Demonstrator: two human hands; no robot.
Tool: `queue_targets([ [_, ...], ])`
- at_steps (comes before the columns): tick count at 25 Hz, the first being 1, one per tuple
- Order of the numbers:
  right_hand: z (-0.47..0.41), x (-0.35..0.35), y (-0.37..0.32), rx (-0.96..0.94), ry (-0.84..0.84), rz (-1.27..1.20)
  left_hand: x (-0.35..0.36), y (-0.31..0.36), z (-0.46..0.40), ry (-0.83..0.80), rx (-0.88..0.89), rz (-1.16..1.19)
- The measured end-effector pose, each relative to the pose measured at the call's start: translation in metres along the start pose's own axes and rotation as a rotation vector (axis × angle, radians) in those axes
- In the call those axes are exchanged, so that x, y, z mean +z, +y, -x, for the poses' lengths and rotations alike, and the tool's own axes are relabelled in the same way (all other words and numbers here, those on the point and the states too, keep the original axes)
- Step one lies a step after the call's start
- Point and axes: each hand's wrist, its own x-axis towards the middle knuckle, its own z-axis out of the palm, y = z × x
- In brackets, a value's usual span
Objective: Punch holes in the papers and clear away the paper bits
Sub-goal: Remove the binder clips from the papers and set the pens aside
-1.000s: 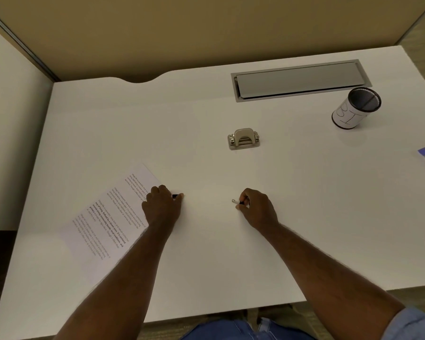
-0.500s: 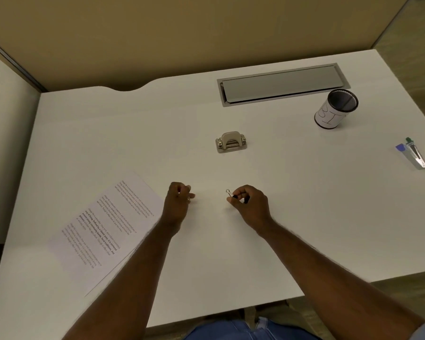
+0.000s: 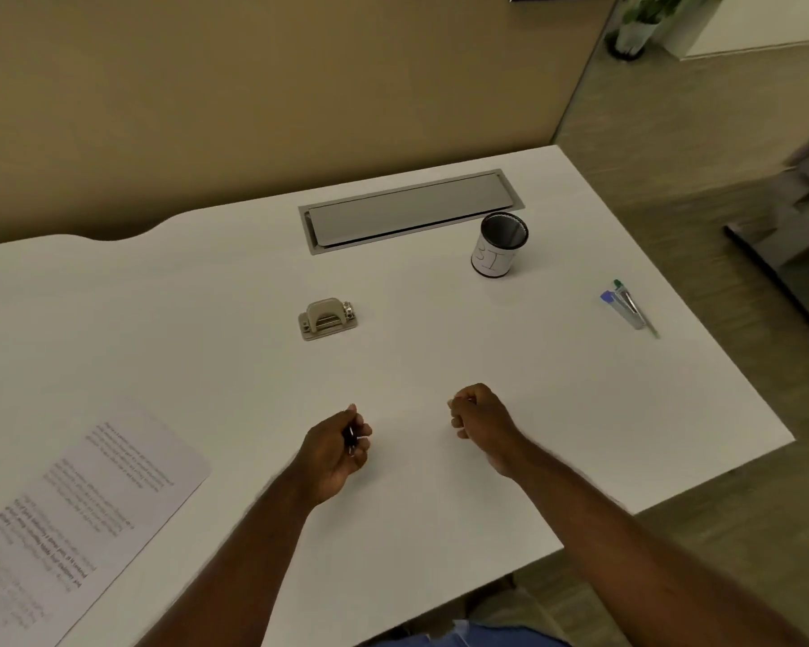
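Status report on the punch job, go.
Left hand grips a small black clip; right hand curled, contents hidden. Hole punch untouched. Paper clear, left.

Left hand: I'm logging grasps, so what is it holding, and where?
The left hand pinches a small dark clip-like object between thumb and fingertips; exact spot unclear.

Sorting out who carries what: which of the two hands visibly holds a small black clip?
The left hand: a small black clip shows between its curled fingers. The right hand is also curled, but whatever it may hold is hidden.
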Motion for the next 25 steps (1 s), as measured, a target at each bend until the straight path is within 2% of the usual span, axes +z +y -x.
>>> queue_targets([
  [3,-0.027,-0.08,0.033,0.135,-0.043,-0.105,0.029,-0.018,-0.008,0.088,0.102,-0.23],
  [6,-0.065,-0.165,0.054,0.157,0.11,-0.172,0.079,-0.031,-0.015,0.084,0.127,-0.293],
  [8,-0.096,-0.228,0.062,0.11,0.233,-0.146,0.122,-0.038,-0.027,0.071,0.108,-0.292],
  [13,-0.17,-0.343,0.054,-0.14,0.528,0.201,0.212,-0.051,-0.051,0.044,0.084,-0.275],
  [16,-0.209,-0.37,0.043,-0.182,0.587,0.262,0.241,-0.055,-0.061,0.048,0.09,-0.277],
  [20,-0.249,-0.374,0.035,-0.148,0.504,0.341,0.257,-0.061,-0.071,0.066,0.084,-0.253],
  [25,-0.261,-0.369,0.026,-0.155,0.502,0.295,0.269,-0.064,-0.079,0.098,0.064,-0.183],
])
